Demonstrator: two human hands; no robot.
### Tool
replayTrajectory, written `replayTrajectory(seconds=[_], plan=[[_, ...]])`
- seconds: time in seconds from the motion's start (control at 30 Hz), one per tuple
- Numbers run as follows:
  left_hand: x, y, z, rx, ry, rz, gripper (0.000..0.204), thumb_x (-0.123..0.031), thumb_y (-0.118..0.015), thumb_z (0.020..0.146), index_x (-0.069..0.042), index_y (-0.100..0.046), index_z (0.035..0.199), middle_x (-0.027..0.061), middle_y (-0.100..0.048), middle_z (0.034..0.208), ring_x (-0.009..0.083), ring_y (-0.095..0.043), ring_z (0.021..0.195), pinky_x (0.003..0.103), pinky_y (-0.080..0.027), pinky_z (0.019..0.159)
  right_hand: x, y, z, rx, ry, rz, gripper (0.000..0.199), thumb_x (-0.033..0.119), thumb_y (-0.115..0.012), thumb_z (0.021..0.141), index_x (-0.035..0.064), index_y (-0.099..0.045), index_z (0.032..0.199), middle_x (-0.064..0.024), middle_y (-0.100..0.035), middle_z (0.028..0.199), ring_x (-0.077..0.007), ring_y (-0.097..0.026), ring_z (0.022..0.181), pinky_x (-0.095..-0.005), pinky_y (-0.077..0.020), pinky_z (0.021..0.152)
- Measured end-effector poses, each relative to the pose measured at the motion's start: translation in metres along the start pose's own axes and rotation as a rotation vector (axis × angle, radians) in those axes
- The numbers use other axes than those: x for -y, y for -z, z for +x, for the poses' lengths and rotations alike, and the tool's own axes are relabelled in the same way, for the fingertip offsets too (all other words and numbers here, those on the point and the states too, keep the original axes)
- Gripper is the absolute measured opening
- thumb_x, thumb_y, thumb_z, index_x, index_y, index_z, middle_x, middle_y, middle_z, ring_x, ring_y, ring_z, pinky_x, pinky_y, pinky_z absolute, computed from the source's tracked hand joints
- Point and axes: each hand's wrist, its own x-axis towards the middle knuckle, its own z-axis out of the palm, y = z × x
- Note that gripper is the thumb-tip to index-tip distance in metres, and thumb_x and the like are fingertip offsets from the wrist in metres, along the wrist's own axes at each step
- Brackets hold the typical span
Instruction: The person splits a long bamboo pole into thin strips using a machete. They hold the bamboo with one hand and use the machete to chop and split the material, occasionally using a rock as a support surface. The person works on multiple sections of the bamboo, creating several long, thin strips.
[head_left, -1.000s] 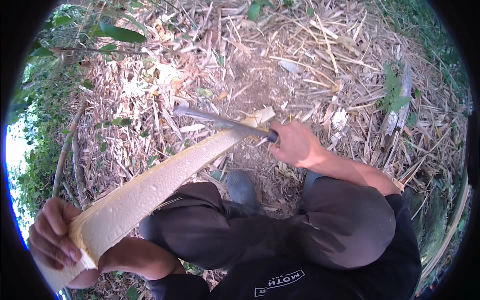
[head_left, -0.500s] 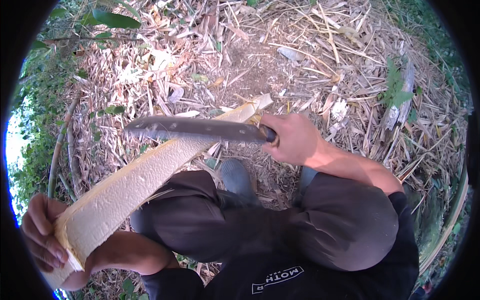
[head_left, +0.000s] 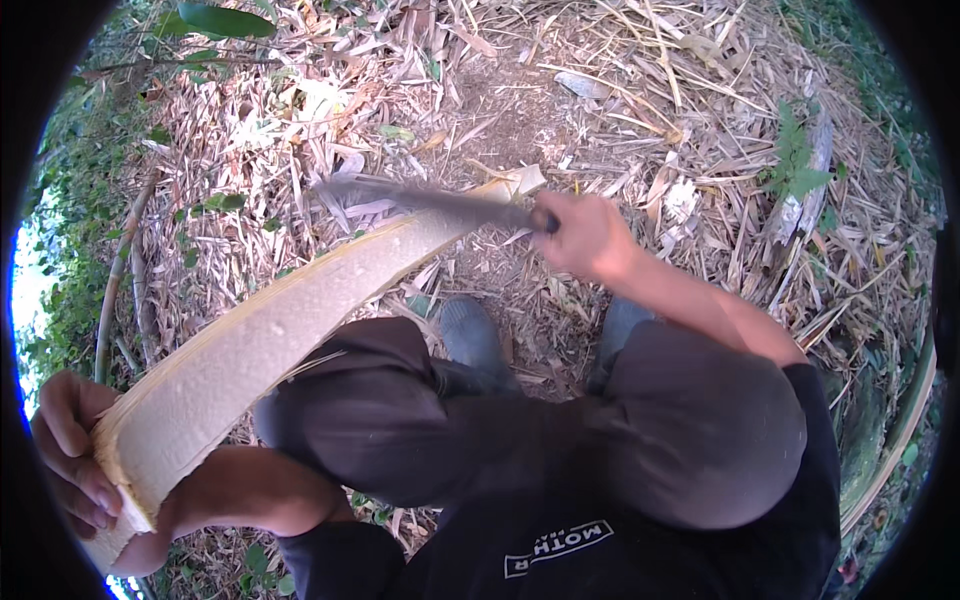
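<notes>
A long, pale slat of split wood or bamboo (head_left: 255, 335), fibrous along its edges, runs slantwise from the lower left to the ground in front of my boots. My left hand (head_left: 78, 455) grips its near end, fingers wrapped over the edge. In my right hand (head_left: 592, 235) is the handle of a machete (head_left: 435, 203), its dark blade pointing left and smeared by motion. The blade crosses the slat near its far end; whether it touches the wood I cannot tell.
Grey boots (head_left: 470, 335) stand on ground strewn with dry leaves and chips. A green fern (head_left: 792, 165) grows beside a weathered log (head_left: 808, 185) at the right. Thin upright stems (head_left: 113, 290) stand at the left, and a long split pole (head_left: 905, 440) lies along the right edge.
My right hand has moved up and away with the machete, and the blade has shifted toward the slat's far end. My left hand keeps its grip, slightly farther left and higher.
</notes>
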Motion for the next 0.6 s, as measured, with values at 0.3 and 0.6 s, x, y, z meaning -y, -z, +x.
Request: replayTrajectory(seconds=[0.3, 0.6], plan=[[0.011, -0.009, 0.010, -0.015, -0.008, 0.098, 0.027, -0.009, -0.043, 0.080, -0.020, -0.035, 0.056, -0.0048, -0.034, 0.051, 0.0073, -0.032, 0.043, 0.025, -0.029, 0.060, -0.055, -0.005, 0.004, -0.034, -0.296, 0.002, 0.031, 0.019, -0.064, 0.078, -0.0017, -0.066, 0.101, -0.0233, -0.067, 0.072, -0.0380, -0.069, 0.071, -0.0481, -0.0554, 0.071], [0.028, 0.017, 0.025, 0.064, 0.015, 0.115, 0.039, -0.010, -0.035, 0.091, -0.020, -0.037, 0.053, -0.0049, -0.037, 0.045, 0.0066, -0.036, 0.038, 0.024, -0.028, 0.055, -0.087, -0.031, 0.010, -0.051, -0.272, -0.217, 0.027, 0.024, -0.067, 0.081, 0.0025, -0.063, 0.096, -0.0196, -0.070, 0.081, -0.0369, -0.070, 0.075, -0.0486, -0.0567, 0.069]])
